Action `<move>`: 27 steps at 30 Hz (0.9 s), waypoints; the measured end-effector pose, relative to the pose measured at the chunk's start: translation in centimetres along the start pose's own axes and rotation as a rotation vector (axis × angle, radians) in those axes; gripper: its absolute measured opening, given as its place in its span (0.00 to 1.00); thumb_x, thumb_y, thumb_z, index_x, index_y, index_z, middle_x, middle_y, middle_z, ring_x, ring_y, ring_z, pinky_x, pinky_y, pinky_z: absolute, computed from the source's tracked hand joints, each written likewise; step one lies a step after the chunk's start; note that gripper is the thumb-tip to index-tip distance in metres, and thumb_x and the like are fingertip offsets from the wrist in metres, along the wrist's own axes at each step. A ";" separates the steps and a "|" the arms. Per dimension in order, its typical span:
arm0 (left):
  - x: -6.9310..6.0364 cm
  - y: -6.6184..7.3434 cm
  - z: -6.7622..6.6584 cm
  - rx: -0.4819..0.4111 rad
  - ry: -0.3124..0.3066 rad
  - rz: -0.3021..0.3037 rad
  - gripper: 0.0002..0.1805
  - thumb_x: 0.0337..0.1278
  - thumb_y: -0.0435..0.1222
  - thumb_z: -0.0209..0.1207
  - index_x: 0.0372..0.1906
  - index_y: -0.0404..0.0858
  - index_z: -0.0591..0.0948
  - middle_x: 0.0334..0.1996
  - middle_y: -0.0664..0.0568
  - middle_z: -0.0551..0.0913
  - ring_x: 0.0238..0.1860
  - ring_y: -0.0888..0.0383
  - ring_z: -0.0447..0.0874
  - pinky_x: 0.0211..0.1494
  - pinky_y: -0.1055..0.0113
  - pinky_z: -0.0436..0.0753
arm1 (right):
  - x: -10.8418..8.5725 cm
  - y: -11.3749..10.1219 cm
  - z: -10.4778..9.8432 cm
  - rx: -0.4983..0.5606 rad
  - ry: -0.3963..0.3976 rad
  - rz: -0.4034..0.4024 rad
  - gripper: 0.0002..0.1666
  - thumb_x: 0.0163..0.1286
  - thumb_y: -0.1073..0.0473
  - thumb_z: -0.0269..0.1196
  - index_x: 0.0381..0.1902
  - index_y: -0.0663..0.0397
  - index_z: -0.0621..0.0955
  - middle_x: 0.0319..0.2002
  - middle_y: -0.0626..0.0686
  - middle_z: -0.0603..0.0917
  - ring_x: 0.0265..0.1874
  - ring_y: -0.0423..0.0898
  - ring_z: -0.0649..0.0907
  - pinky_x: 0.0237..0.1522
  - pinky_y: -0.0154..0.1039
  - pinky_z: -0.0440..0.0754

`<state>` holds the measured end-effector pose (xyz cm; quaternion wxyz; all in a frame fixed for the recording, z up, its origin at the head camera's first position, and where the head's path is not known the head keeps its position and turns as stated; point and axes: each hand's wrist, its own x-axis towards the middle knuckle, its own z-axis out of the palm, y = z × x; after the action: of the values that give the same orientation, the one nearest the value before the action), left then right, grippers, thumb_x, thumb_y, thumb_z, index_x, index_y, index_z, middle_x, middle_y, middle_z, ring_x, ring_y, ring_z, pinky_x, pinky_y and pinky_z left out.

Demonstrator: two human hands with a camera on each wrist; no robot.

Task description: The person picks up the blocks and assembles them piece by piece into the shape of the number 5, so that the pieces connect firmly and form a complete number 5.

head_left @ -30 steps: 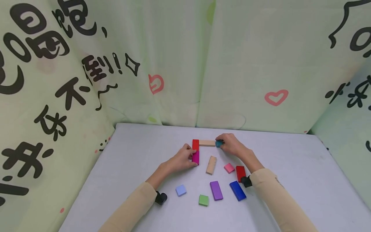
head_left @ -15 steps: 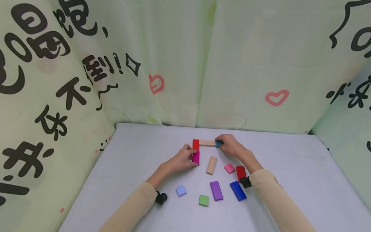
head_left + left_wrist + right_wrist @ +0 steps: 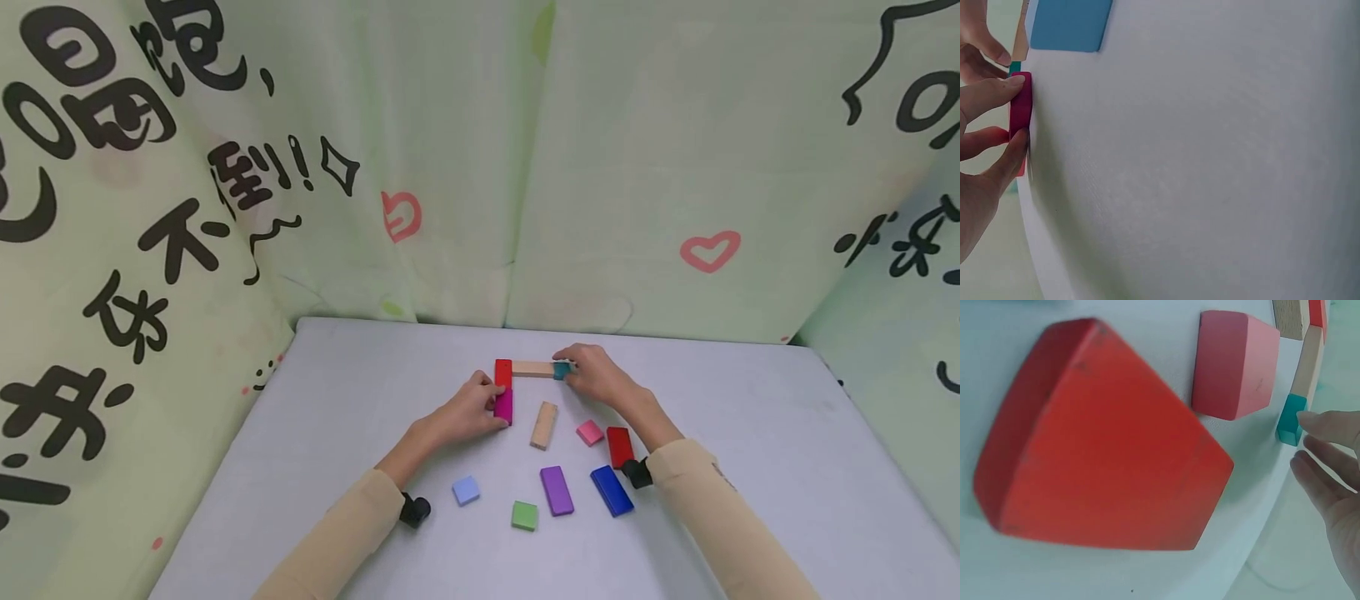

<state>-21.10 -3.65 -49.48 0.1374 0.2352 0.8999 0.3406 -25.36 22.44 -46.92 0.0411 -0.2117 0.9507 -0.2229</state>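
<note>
My left hand pinches a magenta block between thumb and fingers; the left wrist view shows the magenta block between the fingertips. It lies end to end with a red block. From the red block's right side, a plain wooden block runs to a teal block. At that teal block is my right hand. In the right wrist view one fingertip touches the teal block, and the thumb tip stands just off its end.
Nearer me on the white table lie a wooden block, a pink block, a red block, a blue block, a purple block, a green block and a light blue block.
The right fingers have loosened a little around the teal block, and more of it shows. My left hand keeps its hold on the magenta block. The head view has shifted slightly.
</note>
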 end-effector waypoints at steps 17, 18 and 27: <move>-0.1 -0.1 -0.2 -0.017 0.002 0.014 0.34 0.61 0.34 0.71 0.69 0.26 0.73 0.55 0.40 0.72 0.48 0.57 0.77 0.48 0.70 0.83 | -2.5 -1.6 -0.4 -0.076 -0.022 -0.052 0.21 0.66 0.71 0.68 0.57 0.63 0.84 0.55 0.61 0.86 0.58 0.61 0.83 0.60 0.56 0.82; -0.1 -0.1 -0.2 -0.013 0.002 0.014 0.34 0.61 0.34 0.71 0.69 0.26 0.74 0.55 0.40 0.72 0.48 0.57 0.77 0.48 0.70 0.83 | -2.6 -1.8 -0.4 -0.087 -0.031 -0.059 0.22 0.65 0.71 0.68 0.58 0.62 0.84 0.56 0.61 0.86 0.59 0.61 0.83 0.60 0.56 0.82; 0.0 -0.1 -0.2 -0.002 -0.005 0.006 0.33 0.61 0.35 0.71 0.69 0.28 0.75 0.56 0.41 0.72 0.48 0.57 0.76 0.49 0.70 0.82 | -4.1 -3.4 0.1 -0.135 -0.098 -0.151 0.22 0.64 0.74 0.68 0.55 0.57 0.86 0.60 0.60 0.83 0.62 0.61 0.80 0.59 0.56 0.83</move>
<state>-21.21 -3.85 -49.42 0.1388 0.2386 0.8984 0.3414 -20.36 21.39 -45.57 0.0565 -0.2955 0.9417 -0.1503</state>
